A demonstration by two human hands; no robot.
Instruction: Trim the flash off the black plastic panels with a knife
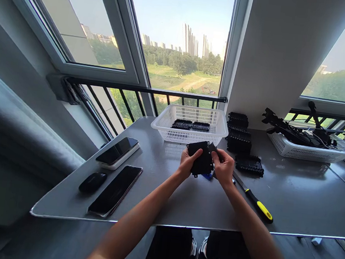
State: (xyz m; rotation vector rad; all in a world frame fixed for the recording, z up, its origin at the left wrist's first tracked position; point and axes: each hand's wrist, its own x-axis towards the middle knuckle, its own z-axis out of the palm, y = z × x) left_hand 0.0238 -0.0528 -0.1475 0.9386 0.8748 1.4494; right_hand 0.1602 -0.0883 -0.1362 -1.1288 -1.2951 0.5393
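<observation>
My left hand (188,161) is closed on a flat black plastic part (200,159) with small tabs along its edges, thumb across its face. At the right edge of that part, my right hand (223,165) is closed, its fingers around a small dark flat piece (212,147) whose kind I cannot make out. Both hands are just above the table, in front of a white plastic basket (188,137) with similar black parts (200,126) inside. A blue item (207,176) shows partly below the hands. Beside my right forearm lies a file-like tool with a black and yellow handle (260,207).
Stacked black parts (239,141) stand right of the basket, with another black part (250,165) in front. Further right, a second white basket (297,150) holds black pieces and cables. Two phones (115,191) (117,150) and a black rounded case (92,182) lie on the left.
</observation>
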